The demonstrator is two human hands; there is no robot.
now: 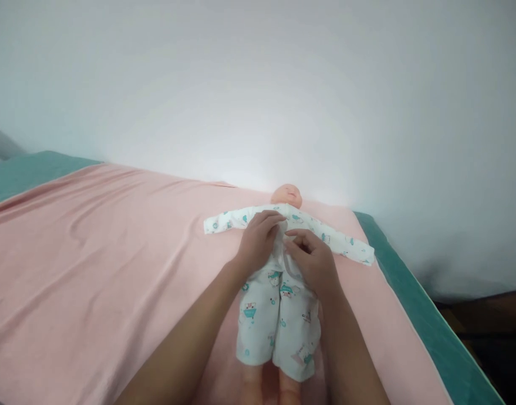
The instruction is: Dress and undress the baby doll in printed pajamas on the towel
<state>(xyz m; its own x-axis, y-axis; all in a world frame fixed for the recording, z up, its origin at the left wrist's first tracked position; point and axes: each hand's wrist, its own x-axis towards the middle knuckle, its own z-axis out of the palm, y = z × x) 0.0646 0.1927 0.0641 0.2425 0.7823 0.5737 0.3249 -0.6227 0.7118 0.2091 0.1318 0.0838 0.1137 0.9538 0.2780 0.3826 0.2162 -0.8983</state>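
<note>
A baby doll lies on its back on a pink sheet, head toward the wall, bare legs toward me. It wears a white romper printed with teal figures, sleeves spread out to both sides. My left hand rests on the doll's chest with fingers curled, pinching the romper's front. My right hand sits right beside it, fingers bent and pinching the fabric at the chest opening. Both hands meet at the middle of the chest.
The pink sheet covers a bed with a teal mattress edge showing at the right and far left. A plain white wall stands close behind the doll's head. Dark floor lies beyond the bed's right edge.
</note>
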